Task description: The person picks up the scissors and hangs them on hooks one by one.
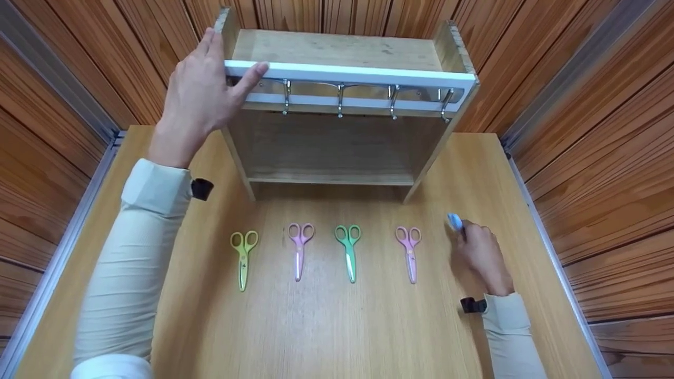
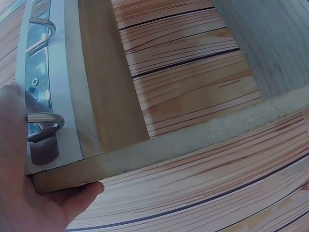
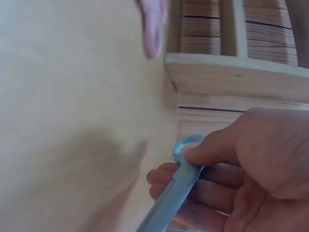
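Note:
My left hand [image 1: 197, 95] grips the upper left corner of a wooden shelf unit [image 1: 337, 50], thumb over the white front rail [image 1: 347, 70] and fingers along the side panel. Metal hooks [image 2: 46, 121] hang from that rail. At the right, my right hand [image 1: 484, 255] pinches blue scissors [image 3: 176, 191] between thumb and fingers, a handle loop showing past the thumb. Lying in a row before the shelf are yellow-green scissors [image 1: 243, 263], pink scissors [image 1: 299, 250], green scissors [image 1: 349, 247] and another pink pair [image 1: 409, 252], handles toward the shelf.
The shelf unit stands at the back of a wooden table [image 1: 305, 331]. Wood-plank walls [image 1: 595, 158] close in the back and both sides, with metal strips [image 1: 558, 258] along the table's edges. Each wrist wears a dark strap piece.

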A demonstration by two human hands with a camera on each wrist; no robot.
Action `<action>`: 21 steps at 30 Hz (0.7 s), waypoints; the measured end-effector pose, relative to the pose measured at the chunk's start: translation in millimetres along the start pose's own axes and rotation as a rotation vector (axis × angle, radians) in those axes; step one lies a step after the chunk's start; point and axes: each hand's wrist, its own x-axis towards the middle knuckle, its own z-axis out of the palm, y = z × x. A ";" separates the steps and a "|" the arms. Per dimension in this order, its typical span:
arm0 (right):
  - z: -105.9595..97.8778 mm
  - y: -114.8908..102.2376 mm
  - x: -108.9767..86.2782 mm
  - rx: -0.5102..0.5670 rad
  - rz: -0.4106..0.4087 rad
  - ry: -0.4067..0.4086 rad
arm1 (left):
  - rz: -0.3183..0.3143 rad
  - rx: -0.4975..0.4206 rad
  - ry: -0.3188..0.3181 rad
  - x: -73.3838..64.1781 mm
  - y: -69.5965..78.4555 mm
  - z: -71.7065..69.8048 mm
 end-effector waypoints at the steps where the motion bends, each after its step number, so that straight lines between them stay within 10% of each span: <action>1: -0.2 -2.8 1.4 0.025 0.000 0.003 | 0.000 -0.001 0.000 0.3 0.3 0.1; 21: -8.1 -72.4 23.5 0.408 -0.046 -0.017 | -0.005 -0.028 0.000 0.2 0.6 0.1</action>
